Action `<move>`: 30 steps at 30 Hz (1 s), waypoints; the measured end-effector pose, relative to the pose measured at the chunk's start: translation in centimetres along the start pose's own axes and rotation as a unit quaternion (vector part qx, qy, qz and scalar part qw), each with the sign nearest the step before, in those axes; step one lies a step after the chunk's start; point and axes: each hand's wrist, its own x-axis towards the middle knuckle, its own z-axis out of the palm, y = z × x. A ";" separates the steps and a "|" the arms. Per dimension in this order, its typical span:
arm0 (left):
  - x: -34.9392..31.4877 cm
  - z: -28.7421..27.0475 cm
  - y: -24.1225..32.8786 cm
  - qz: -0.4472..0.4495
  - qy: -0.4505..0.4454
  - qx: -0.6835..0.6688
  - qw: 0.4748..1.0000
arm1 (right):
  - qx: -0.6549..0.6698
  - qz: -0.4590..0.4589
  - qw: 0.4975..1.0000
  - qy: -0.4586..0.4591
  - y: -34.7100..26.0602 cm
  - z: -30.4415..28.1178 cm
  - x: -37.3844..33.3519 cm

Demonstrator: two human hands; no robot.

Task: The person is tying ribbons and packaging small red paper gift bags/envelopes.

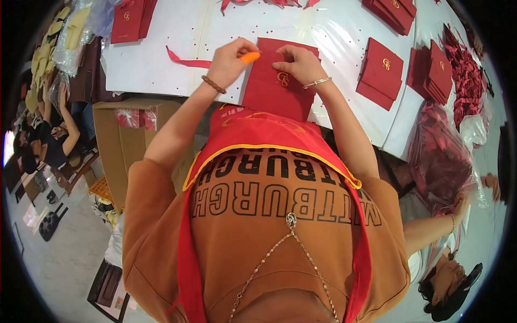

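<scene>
A red paper bag or folder [269, 97] with a gold emblem lies flat at the table's near edge, between my hands. My left hand [230, 62] is over its left edge, fingers curled and pinched together. One digit wears an orange finger cover [249, 57]. Whatever the pinch holds, if anything, blends into the red and cannot be made out. On the upper right part of the bag rests my right hand [302, 65], fingers bent. A gap shows between its thumb and forefinger, with nothing visible in it. Left of my left hand a red ribbon [186, 62] lies on the table.
Red bags are stacked at the far left [129, 21], far right [392, 13] and right [380, 72]. Beyond lie more bags [437, 72] and a heap of red ribbons [467, 81]. Small red dots speckle the white table [161, 78]. A cardboard box [116, 145] stands below left; other people work both sides.
</scene>
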 end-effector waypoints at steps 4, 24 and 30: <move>-1.0 2.2 -0.6 -0.066 0.010 -0.042 0.997 | 0.005 0.010 1.000 0.011 -0.3 0.3 -0.5; -0.6 2.6 1.1 0.028 0.034 0.160 0.986 | -0.034 0.015 0.999 -0.028 0.0 0.3 0.2; -0.6 3.0 1.3 0.021 0.023 0.154 0.988 | -0.030 0.002 0.999 -0.009 -0.2 0.6 -0.1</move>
